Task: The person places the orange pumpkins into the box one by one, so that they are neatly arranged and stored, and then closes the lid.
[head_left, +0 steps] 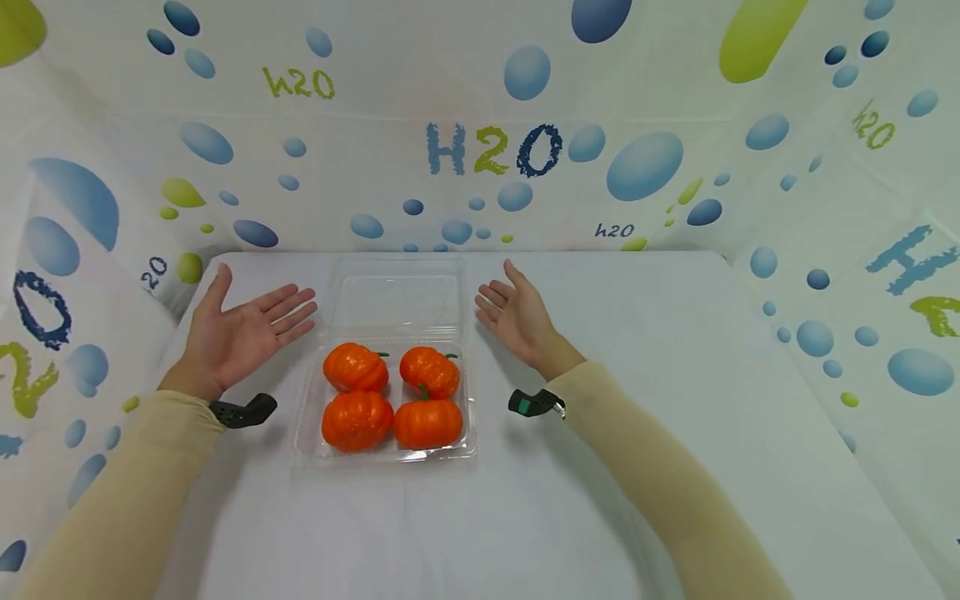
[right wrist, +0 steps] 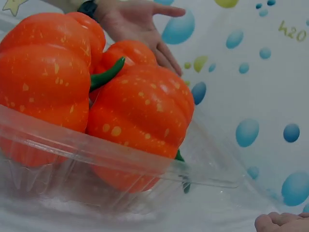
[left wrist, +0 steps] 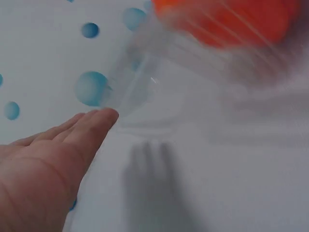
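Observation:
A clear plastic clamshell box (head_left: pixel 303 417) lies on the table with its lid (head_left: pixel 397 296) folded back flat behind it. Several orange pumpkins (head_left: pixel 357 421) with green stems fill its base. To the box's left, my left hand (head_left: pixel 243 333) is held palm up with straight fingers, touching nothing. On the other side, my right hand (head_left: pixel 521 321) has its palm turned toward the box, fingers extended and apart from it. In the right wrist view a pumpkin (right wrist: pixel 145 111) shows above the box wall, with the left hand (right wrist: pixel 133 21) behind. The left wrist view blurs the box and pumpkins.
A white cloth covers the table (head_left: pixel 675 375). Behind and at both sides hangs a white curtain (head_left: pixel 375 50) printed with blue and green drops and H2O lettering. Dark bands (head_left: pixel 243 411) with small devices sit on both wrists.

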Demonstrator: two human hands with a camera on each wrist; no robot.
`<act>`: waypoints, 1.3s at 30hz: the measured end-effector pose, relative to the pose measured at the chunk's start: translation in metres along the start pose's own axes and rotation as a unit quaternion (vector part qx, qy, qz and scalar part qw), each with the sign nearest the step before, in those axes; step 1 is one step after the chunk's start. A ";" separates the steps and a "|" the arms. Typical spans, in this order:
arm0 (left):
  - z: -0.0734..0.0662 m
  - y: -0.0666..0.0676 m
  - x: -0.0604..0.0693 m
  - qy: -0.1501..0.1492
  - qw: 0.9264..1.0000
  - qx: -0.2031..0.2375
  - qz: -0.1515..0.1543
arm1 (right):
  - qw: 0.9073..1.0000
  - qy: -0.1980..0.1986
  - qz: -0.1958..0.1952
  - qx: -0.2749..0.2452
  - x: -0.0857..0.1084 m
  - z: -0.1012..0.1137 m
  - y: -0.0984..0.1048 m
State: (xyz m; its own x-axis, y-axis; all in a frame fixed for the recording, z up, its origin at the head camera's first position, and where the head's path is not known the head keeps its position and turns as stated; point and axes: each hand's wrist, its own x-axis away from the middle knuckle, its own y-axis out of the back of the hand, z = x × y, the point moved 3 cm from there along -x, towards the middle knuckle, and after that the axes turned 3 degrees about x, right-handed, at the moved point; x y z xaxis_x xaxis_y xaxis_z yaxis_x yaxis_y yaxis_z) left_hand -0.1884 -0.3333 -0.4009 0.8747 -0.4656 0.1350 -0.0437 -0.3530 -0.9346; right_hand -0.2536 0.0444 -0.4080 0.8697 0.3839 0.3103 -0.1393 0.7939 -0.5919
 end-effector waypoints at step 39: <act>0.012 0.020 -0.008 0.032 0.999 -0.032 -0.025 | 0.996 -0.050 0.037 -0.058 -0.006 -0.020 0.006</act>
State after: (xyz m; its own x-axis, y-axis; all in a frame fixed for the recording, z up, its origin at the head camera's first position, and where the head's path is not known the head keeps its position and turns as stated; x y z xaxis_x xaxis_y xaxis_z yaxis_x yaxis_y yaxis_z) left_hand -0.1903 -0.3272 -0.4241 0.8438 -0.4961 0.2046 -0.0321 -0.4272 -0.9036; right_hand -0.2508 0.0376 -0.4282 0.8066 0.4889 0.3321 -0.1397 0.7037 -0.6966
